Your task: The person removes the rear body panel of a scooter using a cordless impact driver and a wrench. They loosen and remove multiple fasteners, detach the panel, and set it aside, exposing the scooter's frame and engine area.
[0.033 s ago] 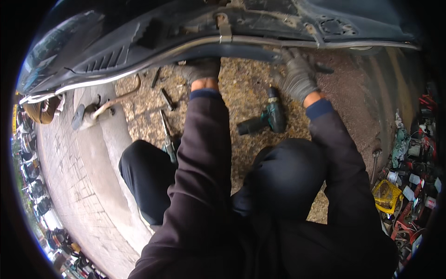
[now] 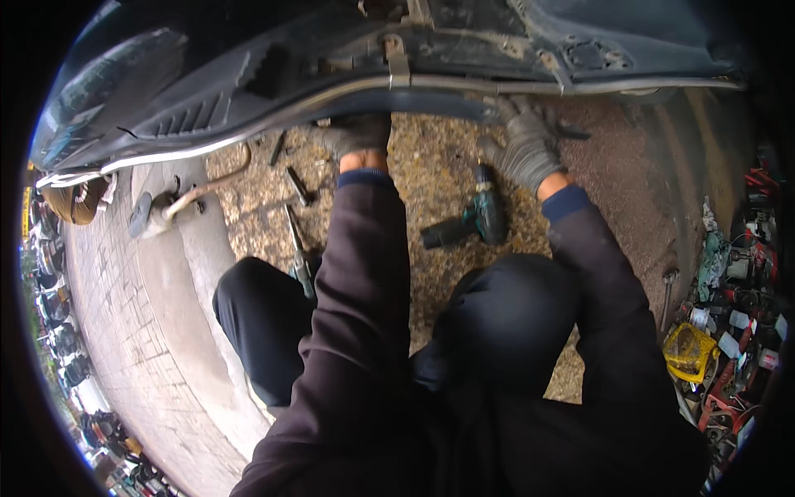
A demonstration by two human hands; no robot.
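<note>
I have both gloved hands up at the lower edge of a big dark vehicle panel [image 2: 199, 116], which spans the far edge of the speckled ground [image 2: 439, 149]. How far along this is, I can only judge in part: the curved dark strip [image 2: 439, 101] sits under the panel's rim, and whether anything fastens it I cannot tell; whatever is left seems to be handwork just now, since I see no tool in use. My left hand [image 2: 358, 135] reaches under the rim with its fingers hidden, so I can't say whether they grip. My right hand [image 2: 527, 145] is open, fingers spread, tips against the strip's right end. The panel is smooth and dull, dusty in places, with slanted ribs at its left and a worn metal trim [image 2: 455, 84] bending along its edge. On the coarse, pebbly ground, toward its right edge, lies a chunky green-and-black drill [image 2: 489, 217]. Nearer the left edge are a short dark cylindrical piece [image 2: 297, 186] and a slim tool [image 2: 300, 257] with a long pale shaft and greenish handle.
</note>
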